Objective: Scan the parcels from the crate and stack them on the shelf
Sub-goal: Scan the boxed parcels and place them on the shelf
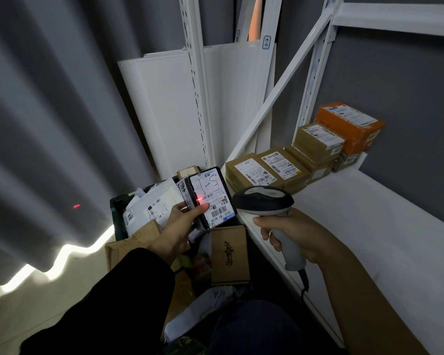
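My left hand (181, 228) grips a small black parcel (213, 193) with a white shipping label, held upright above the crate. A red scanner spot glows on the label beside my thumb. My right hand (290, 235) grips the handle of a grey and black barcode scanner (263, 201), its head pointed at the parcel from the right. The dark crate (117, 213) sits low on the floor, filled with several white mailer bags and brown boxes. The white shelf (369, 226) lies to the right, with several brown parcels (264, 170) and an orange parcel (349, 125) stacked along its back.
White shelf uprights (198, 80) and a diagonal brace (274, 93) rise behind the crate. White boards (164, 111) lean against the wall. A grey curtain (49, 124) hangs at the left, with a stray red dot on it. The scanner's cable (304, 285) hangs below my right hand.
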